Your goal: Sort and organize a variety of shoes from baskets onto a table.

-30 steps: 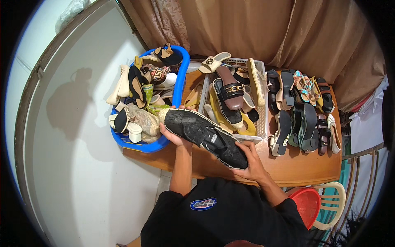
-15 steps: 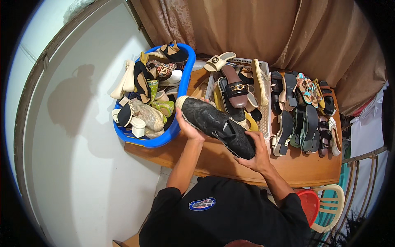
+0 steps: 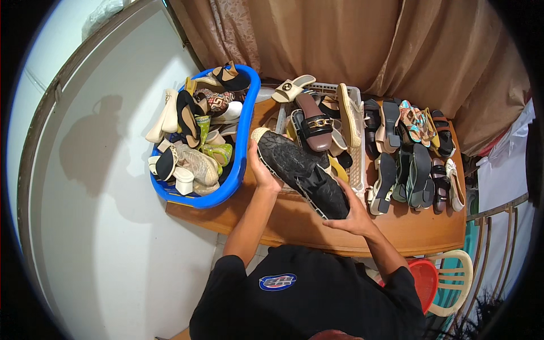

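Note:
Between my two hands is a pair of black lace espadrilles with pale woven soles, pressed together and tilted above the table's front part. My left hand grips the end with the beige woven toe. Around the other end, my right hand has its fingers wrapped. Just behind the espadrilles, a white plastic basket holds several shoes, among them a brown slide with a black strap and gold chain. A cream slide lies across the basket's back left corner.
To the left stands a blue tub heaped with mixed shoes. Several pairs, including a dark-soled sandal, are lined up at the right of the wooden table. A red basin and a cream plastic chair are at the lower right.
The espadrilles have turned slightly in my hands, showing more of the pale sole edge along the near side. The whole view has shifted a little; both hands still hold on.

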